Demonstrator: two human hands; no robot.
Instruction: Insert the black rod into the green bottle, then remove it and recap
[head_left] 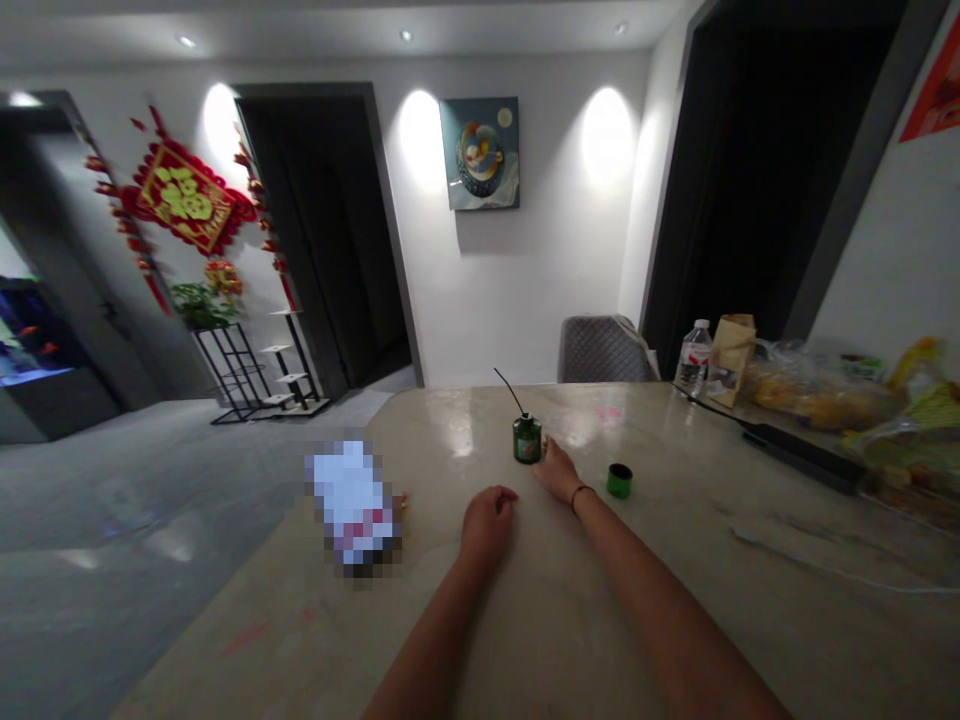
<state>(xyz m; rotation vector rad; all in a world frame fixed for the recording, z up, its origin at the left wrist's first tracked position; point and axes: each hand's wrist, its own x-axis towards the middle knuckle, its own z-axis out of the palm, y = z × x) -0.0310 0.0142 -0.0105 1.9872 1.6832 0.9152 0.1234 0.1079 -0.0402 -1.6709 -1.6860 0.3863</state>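
A small dark green glass bottle [527,440] with a label stands upright on the table, one thin dark stick leaning out of its neck to the left. My right hand [557,473], with a dark band at the wrist, is at the bottle's lower right side, thumb and fingers closed on it; part of the fingers is hidden. Closer to me, my left hand [487,522] rests on the tabletop with loosely curled fingers and nothing in it. To the right of my right wrist sits a short green cap [619,482], its dark hollow facing up.
A blurred white-and-pink object [354,505] lies near the table's left edge. On the right are a water bottle [695,358], a paper bag [731,360], plastic-wrapped items [817,385], a black power strip [806,455] and a white cable [832,572]. A grey chair [606,350] stands behind the table.
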